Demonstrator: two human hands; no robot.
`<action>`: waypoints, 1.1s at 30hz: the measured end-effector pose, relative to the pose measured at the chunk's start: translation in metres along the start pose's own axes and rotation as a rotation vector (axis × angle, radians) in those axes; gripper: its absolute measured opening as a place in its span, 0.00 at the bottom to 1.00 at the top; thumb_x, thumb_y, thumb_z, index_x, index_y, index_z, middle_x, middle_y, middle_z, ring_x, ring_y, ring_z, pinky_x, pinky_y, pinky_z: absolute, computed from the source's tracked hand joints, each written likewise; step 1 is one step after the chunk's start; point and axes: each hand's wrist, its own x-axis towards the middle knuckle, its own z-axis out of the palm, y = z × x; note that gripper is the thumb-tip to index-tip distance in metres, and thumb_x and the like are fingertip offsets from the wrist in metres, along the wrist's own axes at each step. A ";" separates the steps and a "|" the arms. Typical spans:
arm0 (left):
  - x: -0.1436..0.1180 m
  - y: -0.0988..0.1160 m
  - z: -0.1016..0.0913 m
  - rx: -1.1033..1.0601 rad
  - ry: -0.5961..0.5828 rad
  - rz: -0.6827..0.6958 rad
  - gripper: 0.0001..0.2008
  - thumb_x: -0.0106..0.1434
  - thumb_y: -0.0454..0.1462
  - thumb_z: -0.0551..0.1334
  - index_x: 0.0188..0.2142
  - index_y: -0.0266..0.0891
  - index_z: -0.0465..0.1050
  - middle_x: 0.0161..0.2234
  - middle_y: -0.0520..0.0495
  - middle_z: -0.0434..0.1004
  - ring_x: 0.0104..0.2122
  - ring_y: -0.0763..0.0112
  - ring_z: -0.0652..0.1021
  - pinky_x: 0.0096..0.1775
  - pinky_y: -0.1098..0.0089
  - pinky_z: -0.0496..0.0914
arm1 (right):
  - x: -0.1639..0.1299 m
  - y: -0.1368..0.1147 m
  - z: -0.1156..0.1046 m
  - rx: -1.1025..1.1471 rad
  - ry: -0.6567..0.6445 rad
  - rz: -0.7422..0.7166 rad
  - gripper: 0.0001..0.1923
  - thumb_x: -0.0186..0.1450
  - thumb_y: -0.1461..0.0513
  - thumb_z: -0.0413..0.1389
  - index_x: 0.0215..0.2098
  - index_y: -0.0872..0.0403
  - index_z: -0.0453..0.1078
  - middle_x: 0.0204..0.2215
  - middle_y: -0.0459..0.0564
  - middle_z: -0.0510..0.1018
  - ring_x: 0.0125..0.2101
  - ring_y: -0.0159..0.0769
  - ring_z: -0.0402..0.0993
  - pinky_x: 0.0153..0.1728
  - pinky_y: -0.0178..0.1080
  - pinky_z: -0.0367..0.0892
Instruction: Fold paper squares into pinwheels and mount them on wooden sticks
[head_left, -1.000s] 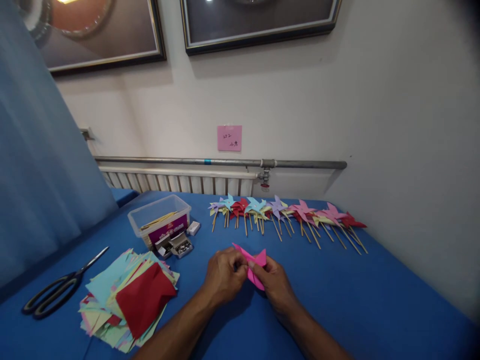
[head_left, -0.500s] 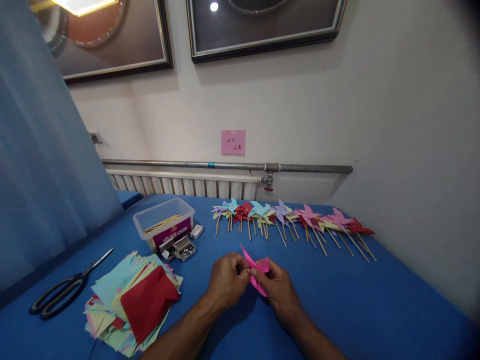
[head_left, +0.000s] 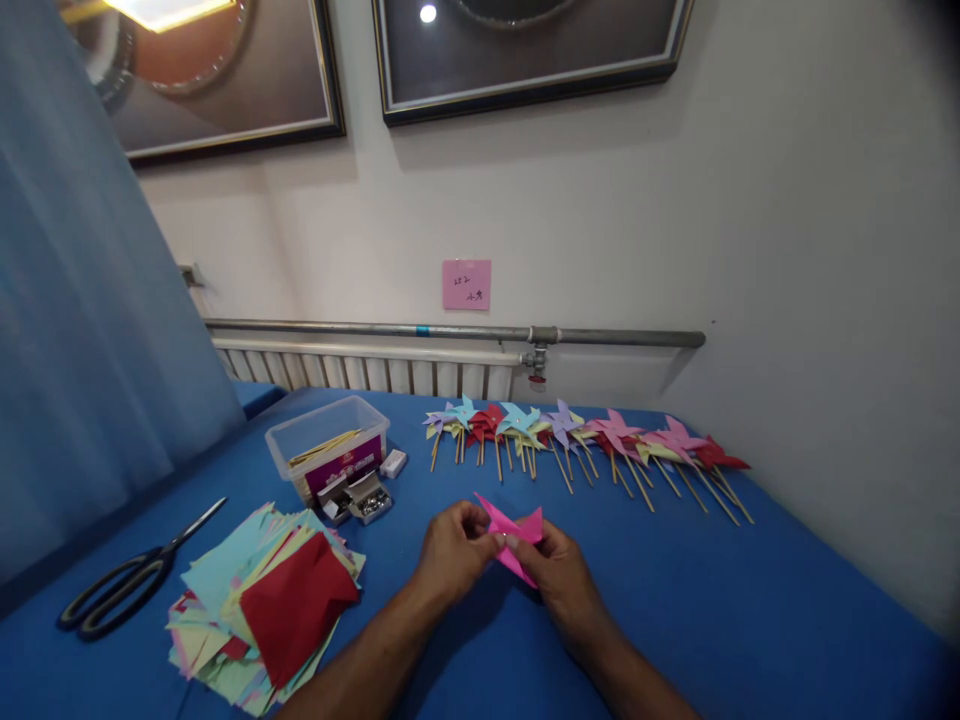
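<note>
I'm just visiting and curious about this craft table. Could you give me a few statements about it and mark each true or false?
1. Both hands, left hand and right hand, hold a pink paper piece. True.
2. The scissors lie right of the hands. False: they lie far left.
3. Finished pinwheels line the table's far side. True.
4. The paper stack is topped by a blue sheet. False: a red sheet.
</note>
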 end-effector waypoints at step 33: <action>0.000 0.010 -0.007 -0.197 0.015 -0.007 0.10 0.46 0.41 0.66 0.23 0.36 0.70 0.19 0.53 0.68 0.20 0.76 0.65 0.27 0.73 0.59 | -0.009 -0.018 0.007 0.134 -0.048 0.125 0.19 0.51 0.52 0.69 0.35 0.55 0.76 0.24 0.46 0.79 0.27 0.38 0.72 0.32 0.38 0.65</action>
